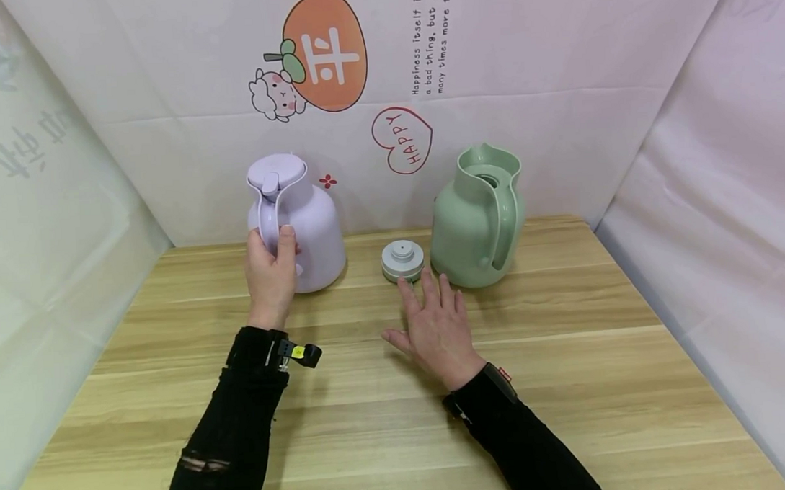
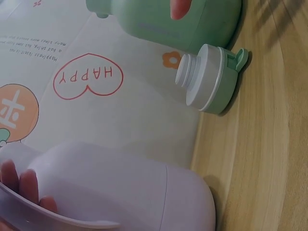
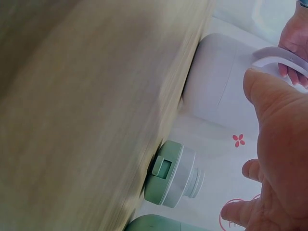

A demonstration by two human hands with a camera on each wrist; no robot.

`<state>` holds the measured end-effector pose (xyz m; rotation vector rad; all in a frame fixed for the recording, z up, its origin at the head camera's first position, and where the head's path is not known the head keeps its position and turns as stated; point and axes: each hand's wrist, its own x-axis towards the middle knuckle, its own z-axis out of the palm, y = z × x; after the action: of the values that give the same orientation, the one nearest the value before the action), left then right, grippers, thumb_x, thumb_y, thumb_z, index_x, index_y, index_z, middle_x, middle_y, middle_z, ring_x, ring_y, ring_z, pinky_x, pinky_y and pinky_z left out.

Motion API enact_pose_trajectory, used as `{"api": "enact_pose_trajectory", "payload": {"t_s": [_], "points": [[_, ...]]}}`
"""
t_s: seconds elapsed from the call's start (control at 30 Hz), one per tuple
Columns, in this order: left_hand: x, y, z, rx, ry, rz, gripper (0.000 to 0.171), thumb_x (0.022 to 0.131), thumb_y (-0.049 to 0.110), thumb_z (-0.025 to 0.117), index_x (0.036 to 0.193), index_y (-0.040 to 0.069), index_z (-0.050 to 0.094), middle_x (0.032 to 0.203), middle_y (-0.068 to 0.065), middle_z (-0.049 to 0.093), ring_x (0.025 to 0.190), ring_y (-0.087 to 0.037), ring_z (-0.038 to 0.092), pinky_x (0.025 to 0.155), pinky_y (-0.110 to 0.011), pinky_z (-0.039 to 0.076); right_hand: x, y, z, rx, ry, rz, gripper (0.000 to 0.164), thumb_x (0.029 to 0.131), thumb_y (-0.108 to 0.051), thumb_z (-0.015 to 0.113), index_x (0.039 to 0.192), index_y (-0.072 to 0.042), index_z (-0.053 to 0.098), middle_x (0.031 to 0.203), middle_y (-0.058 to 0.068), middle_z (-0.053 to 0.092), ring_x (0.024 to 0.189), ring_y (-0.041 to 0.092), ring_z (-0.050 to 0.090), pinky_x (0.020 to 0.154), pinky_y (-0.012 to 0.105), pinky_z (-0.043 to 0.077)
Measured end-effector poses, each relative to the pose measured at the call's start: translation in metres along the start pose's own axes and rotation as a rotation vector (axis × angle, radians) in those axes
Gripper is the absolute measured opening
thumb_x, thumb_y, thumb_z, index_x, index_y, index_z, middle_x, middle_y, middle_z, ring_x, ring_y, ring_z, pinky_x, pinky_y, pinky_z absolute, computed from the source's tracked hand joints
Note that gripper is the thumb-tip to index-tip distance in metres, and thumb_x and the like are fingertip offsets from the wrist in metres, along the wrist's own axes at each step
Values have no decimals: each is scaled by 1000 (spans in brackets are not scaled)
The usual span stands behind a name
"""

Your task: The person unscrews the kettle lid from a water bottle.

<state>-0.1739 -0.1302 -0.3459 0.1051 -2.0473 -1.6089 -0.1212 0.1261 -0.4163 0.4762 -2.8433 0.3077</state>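
A lilac thermos jug (image 1: 321, 237) with its lid on stands upright at the back left of the table. My left hand (image 1: 272, 278) grips its handle; in the left wrist view the fingers (image 2: 29, 185) pass through the handle loop. Between the two jugs lies a round stopper lid (image 1: 402, 255), grey-white with a green base, turned upside down. My right hand (image 1: 437, 333) is spread palm down in front of it, holding nothing, fingertips close to the lid in the head view. To the right a green thermos jug (image 1: 460, 235) stands with its top uncovered.
The wood-grain table (image 1: 372, 419) reaches back to a white printed cloth (image 1: 555, 66) hung behind the jugs. More white cloth (image 1: 709, 205) closes off the right side, and a similar sheet (image 1: 61, 235) the left.
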Motion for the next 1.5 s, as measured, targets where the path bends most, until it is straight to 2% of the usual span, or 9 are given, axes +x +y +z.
{"api": "enact_pose_trajectory", "payload": {"t_s": [0.2, 0.43, 0.7, 0.83, 1.1, 1.37, 1.5], "points": [[2, -1, 0, 29, 0, 5, 59, 93, 60, 49, 117, 6, 49, 93, -10, 59, 87, -23, 60, 77, -35, 48, 0, 0, 0, -6, -2, -1, 90, 84, -71, 54, 154, -19, 31, 158, 27, 19, 140, 51, 19, 107, 67, 26], [2, -2, 0, 83, 14, 17, 63, 93, 65, 44, 111, 5, 49, 87, -11, 57, 81, -23, 57, 74, -37, 46, 1, 0, 0, 6, 12, -5, 90, 84, -69, 57, 153, -19, 32, 157, 27, 21, 140, 52, 19, 108, 67, 26], [2, -2, 1, 148, 31, 50, 60, 95, 61, 43, 107, 2, 48, 82, -11, 55, 77, -24, 54, 72, -39, 43, 0, 0, -2, 17, 11, -5, 90, 84, -68, 57, 154, -19, 30, 157, 28, 20, 140, 52, 18, 108, 68, 25], [1, -2, 0, 155, 28, 56, 59, 96, 60, 43, 105, 1, 48, 81, -12, 54, 75, -26, 54, 70, -39, 43, 0, 0, -2, 12, 3, 0, 91, 84, -71, 54, 155, -20, 28, 158, 27, 19, 141, 51, 18, 108, 67, 25], [-3, 2, -2, 136, 3, 77, 56, 97, 56, 43, 105, 2, 49, 81, -13, 53, 72, -26, 53, 67, -39, 43, 2, -3, -4, 20, 62, -29, 90, 84, -68, 58, 153, -16, 32, 154, 30, 26, 136, 54, 25, 104, 68, 31], [-9, 2, -5, 140, 13, 107, 52, 98, 54, 44, 102, 3, 50, 83, -12, 53, 72, -25, 54, 68, -38, 44, 11, -9, -5, 40, 50, -38, 90, 86, -69, 53, 154, -17, 28, 155, 30, 25, 138, 52, 24, 105, 67, 31], [-11, 2, -5, 129, 14, 112, 50, 98, 52, 45, 102, 3, 50, 83, -12, 53, 71, -25, 54, 66, -38, 44, 18, -12, -6, 45, 70, -48, 90, 85, -69, 55, 154, -17, 29, 153, 30, 28, 136, 52, 28, 104, 66, 33]]}}
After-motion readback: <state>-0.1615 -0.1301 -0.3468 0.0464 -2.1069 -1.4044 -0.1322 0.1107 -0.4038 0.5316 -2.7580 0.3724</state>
